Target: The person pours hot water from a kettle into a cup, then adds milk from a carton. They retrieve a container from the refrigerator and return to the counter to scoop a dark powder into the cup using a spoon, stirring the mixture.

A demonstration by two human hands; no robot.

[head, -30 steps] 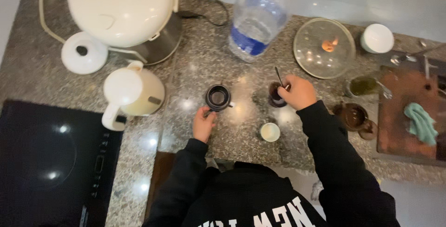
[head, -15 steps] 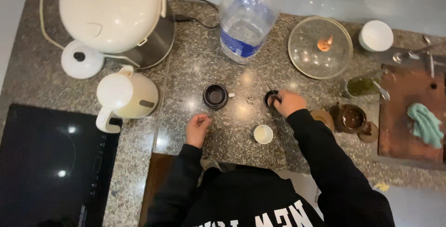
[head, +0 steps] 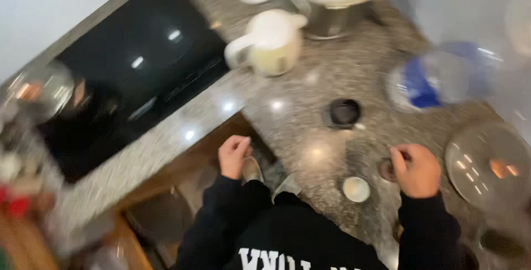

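Since the earlier frame your view has swung left and blurred. Your right hand (head: 417,169), loosely curled, rests on a small dark cup (head: 387,169) at right centre of the worktop (head: 310,115); its contents are hidden. Your left hand (head: 233,155) hangs half closed off the edge, holding nothing. Another dark cup (head: 344,112) looks empty.

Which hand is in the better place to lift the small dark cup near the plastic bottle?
Probably the right hand. It is over the counter, on a small dark pot beside the dark cup. The left hand is off the counter's edge.
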